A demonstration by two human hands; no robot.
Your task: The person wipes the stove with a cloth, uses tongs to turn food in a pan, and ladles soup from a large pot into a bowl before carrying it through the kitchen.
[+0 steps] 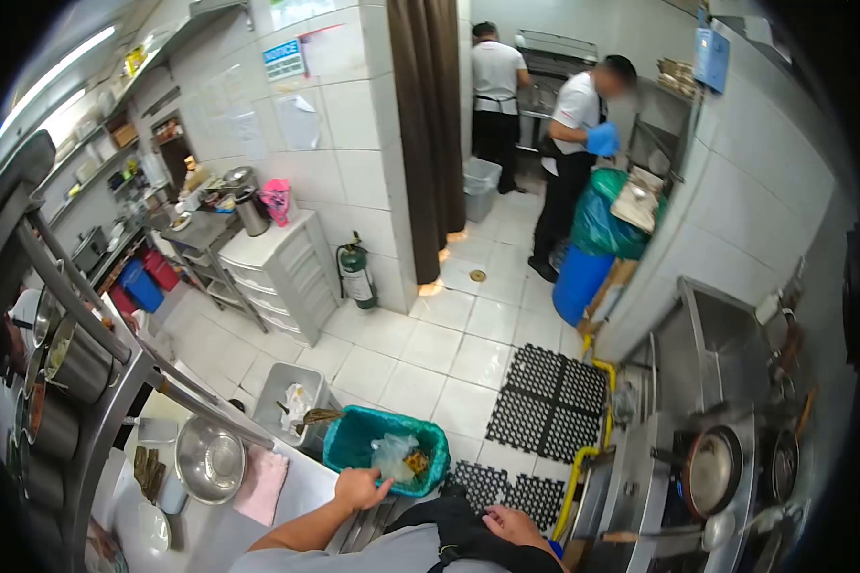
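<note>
My left hand (361,489) is at the edge of the white counter (296,506), beside a bin lined with a green bag (358,430). Its fingers are apart, with nothing visible in them. Clear crumpled plastic (392,456) and some yellowish scraps (417,462) lie inside the bin. Near the front of my black apron (430,520) is my right hand (516,525), loosely bent and apparently holding nothing. On the counter left of me are a pink cloth (261,485) and a steel bowl (210,460).
A grey bin (277,390) with waste adjoins the lined one. On the right, a pan (713,470) sits on the stove. Black mats (547,401) and a yellow pipe (606,392) lie nearby. Two people (573,124) (497,76) stand beyond the brown curtain (425,143).
</note>
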